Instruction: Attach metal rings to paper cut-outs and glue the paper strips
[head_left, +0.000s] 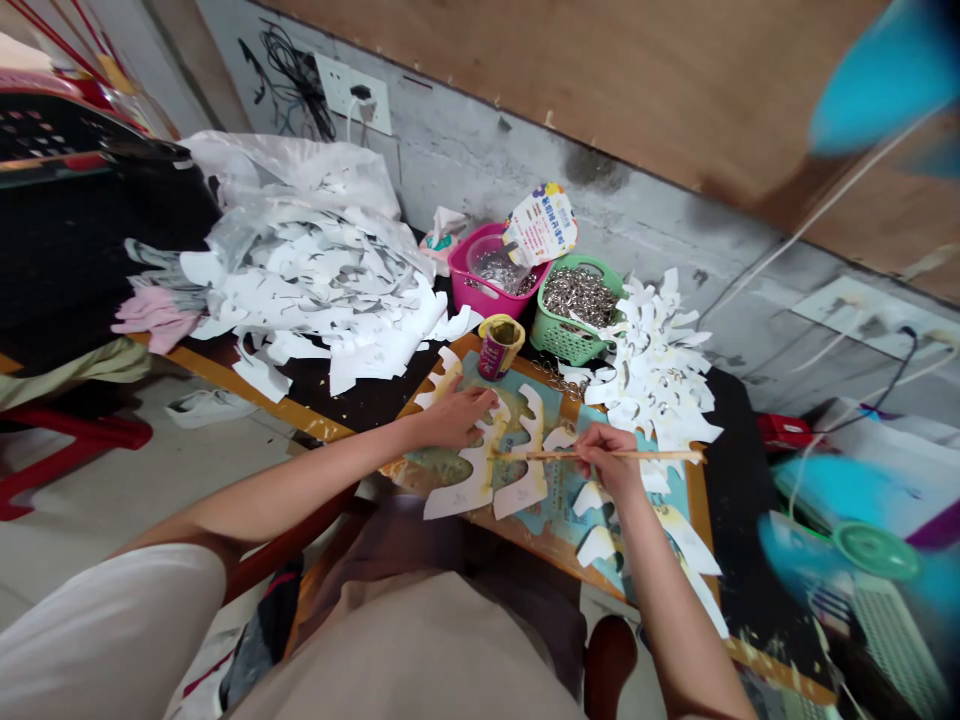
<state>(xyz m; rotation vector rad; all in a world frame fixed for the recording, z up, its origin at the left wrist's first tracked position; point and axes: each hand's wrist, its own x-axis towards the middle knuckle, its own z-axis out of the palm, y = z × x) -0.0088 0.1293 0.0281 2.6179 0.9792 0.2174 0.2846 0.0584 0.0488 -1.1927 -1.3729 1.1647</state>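
My right hand [609,458] is closed in a pinch around a thin wooden-handled brush [551,455]. The brush lies nearly level, its tip at a white jagged-edged cutout [476,478] streaked with yellowish paste. My left hand [461,415] rests on the upper part of that cutout, fingers stretched out. Just right of it lies a second white cutout [531,450], also smeared yellow, and the brush crosses over it. Behind my left hand stands a small purple cup [496,350] with yellow-brown paste on its rim. More white cutouts [596,545] lie below my right hand.
A large heap of white cutouts [315,290] spills from a plastic bag at the left. Behind the cup are a pink basket [480,295] and a green basket [566,345] of metal rings. Another cutout pile [652,370] is at the right, near a blurred blue-bladed fan [832,490].
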